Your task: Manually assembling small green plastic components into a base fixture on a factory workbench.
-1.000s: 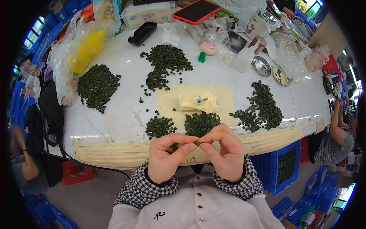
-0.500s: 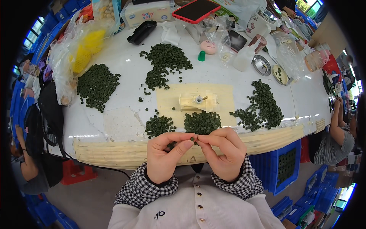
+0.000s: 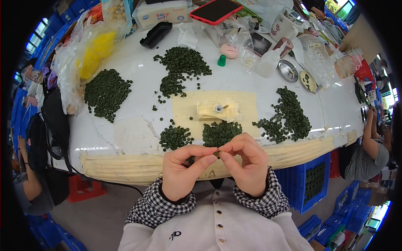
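Note:
Thumb and forefinger of my left hand [image 3: 181, 171] meet those of my right hand [image 3: 247, 165] above the table's near edge. Pinched between the fingertips is a small green round piece [image 3: 216, 154], mostly covered by them. Just beyond my hands lies a heap of dark green ring-like pieces [image 3: 222, 133], with a smaller heap [image 3: 174, 138] to its left, partly behind my left hand. Farther back, a small taped block [image 3: 211, 111] with a metal pin [image 3: 225, 107] standing out of it sits on a yellowish taped patch [image 3: 247, 100].
More green heaps lie at the left [image 3: 107, 94], back [image 3: 182, 65] and right [image 3: 293, 117]. Along the back are a red-cased phone [image 3: 215, 11], a black case [image 3: 156, 35], a mug [image 3: 284, 25] and a round tin [image 3: 287, 71]. A blue crate [image 3: 293, 184] stands below right.
My right hand has shifted slightly left and up, its fingers curling more. My left hand has moved very slightly right. The small piece stays pinched between them.

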Action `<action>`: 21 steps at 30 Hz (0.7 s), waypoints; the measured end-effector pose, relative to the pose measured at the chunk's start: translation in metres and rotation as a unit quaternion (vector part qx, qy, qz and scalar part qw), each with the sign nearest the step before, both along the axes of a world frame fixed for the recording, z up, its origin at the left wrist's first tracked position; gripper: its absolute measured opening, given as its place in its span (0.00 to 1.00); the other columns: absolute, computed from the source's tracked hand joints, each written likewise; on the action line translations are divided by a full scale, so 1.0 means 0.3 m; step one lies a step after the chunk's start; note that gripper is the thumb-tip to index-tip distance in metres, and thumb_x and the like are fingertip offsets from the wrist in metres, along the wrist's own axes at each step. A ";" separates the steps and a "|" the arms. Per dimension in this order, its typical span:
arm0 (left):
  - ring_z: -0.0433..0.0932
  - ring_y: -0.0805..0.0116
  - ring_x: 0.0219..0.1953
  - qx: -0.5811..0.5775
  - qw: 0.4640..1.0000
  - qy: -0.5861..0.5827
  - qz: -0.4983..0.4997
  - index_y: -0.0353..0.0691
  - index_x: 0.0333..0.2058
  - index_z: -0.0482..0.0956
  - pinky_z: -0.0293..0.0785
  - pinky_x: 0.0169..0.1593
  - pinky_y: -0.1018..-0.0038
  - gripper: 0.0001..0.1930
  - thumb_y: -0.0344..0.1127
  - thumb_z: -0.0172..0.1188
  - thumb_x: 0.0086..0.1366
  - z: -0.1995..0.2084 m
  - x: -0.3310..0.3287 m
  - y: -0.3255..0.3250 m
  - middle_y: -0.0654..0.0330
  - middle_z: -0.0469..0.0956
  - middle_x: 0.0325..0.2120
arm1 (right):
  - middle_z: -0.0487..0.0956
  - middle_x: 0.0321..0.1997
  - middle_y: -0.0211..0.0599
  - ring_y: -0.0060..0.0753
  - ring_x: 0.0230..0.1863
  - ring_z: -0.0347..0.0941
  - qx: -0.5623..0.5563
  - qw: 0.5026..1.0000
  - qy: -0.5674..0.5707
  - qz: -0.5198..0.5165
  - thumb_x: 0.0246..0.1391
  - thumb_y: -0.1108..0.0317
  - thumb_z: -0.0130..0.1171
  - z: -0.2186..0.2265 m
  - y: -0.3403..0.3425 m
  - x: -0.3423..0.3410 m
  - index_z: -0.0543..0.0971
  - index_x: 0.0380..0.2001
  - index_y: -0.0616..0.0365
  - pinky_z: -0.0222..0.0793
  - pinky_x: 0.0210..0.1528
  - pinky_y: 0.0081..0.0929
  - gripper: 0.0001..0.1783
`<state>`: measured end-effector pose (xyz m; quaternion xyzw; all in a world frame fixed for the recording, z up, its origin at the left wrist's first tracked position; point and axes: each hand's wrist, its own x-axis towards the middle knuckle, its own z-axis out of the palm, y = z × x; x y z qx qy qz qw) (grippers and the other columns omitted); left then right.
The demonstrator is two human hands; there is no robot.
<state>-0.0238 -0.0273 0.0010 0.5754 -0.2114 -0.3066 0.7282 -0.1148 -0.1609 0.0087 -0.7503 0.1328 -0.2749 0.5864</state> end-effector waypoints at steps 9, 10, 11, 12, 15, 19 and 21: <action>0.60 0.88 0.21 0.009 1.000 0.015 0.011 0.34 0.36 0.81 0.54 0.24 0.88 0.07 0.23 0.61 0.57 0.007 -0.003 -0.005 0.73 0.69 0.19 | 0.73 0.27 0.34 0.23 0.24 0.70 -0.104 0.994 -0.016 -0.039 0.41 0.81 0.63 0.022 0.017 0.001 0.80 0.29 0.63 0.67 0.26 0.17 0.08; 0.62 0.87 0.22 0.016 1.000 0.016 0.012 0.34 0.36 0.81 0.57 0.25 0.88 0.07 0.23 0.61 0.57 0.008 -0.003 -0.004 0.72 0.71 0.19 | 0.74 0.27 0.35 0.23 0.24 0.70 -0.121 0.991 -0.019 -0.047 0.41 0.81 0.63 0.023 0.019 0.002 0.80 0.30 0.63 0.67 0.26 0.17 0.09; 0.64 0.87 0.23 0.024 1.000 0.017 0.012 0.33 0.36 0.80 0.59 0.26 0.88 0.07 0.23 0.61 0.57 0.010 -0.001 -0.003 0.71 0.72 0.20 | 0.74 0.27 0.34 0.24 0.24 0.70 -0.154 0.987 -0.027 -0.047 0.40 0.82 0.64 0.024 0.016 0.002 0.80 0.30 0.63 0.67 0.26 0.18 0.10; 0.66 0.87 0.23 0.031 0.999 0.017 0.012 0.33 0.36 0.80 0.61 0.27 0.89 0.07 0.23 0.61 0.57 0.012 0.000 -0.002 0.70 0.74 0.21 | 0.74 0.27 0.34 0.25 0.24 0.70 -0.187 0.981 -0.035 -0.046 0.39 0.82 0.64 0.024 0.012 0.001 0.80 0.30 0.62 0.67 0.25 0.18 0.10; 0.72 0.84 0.29 -0.003 0.994 0.112 -0.001 0.32 0.36 0.80 0.68 0.33 0.87 0.07 0.24 0.61 0.58 0.014 0.005 -0.001 0.65 0.78 0.26 | 0.74 0.26 0.34 0.26 0.24 0.71 -0.237 0.970 -0.044 -0.039 0.37 0.82 0.65 0.031 0.011 -0.003 0.81 0.31 0.61 0.67 0.25 0.18 0.12; 0.75 0.80 0.34 -0.019 0.979 0.192 -0.073 0.32 0.36 0.79 0.71 0.39 0.85 0.07 0.24 0.60 0.58 0.002 0.027 0.016 0.60 0.80 0.31 | 0.74 0.26 0.34 0.26 0.24 0.71 -0.177 0.983 -0.054 -0.013 0.37 0.82 0.65 0.027 -0.003 -0.007 0.81 0.30 0.61 0.67 0.26 0.18 0.12; 0.75 0.80 0.33 -0.033 0.967 0.226 -0.113 0.32 0.36 0.78 0.71 0.38 0.85 0.07 0.25 0.60 0.59 0.009 0.036 0.016 0.60 0.80 0.31 | 0.74 0.27 0.35 0.25 0.24 0.71 -0.124 0.991 -0.046 0.024 0.37 0.81 0.66 0.030 -0.023 -0.012 0.80 0.29 0.61 0.67 0.26 0.18 0.12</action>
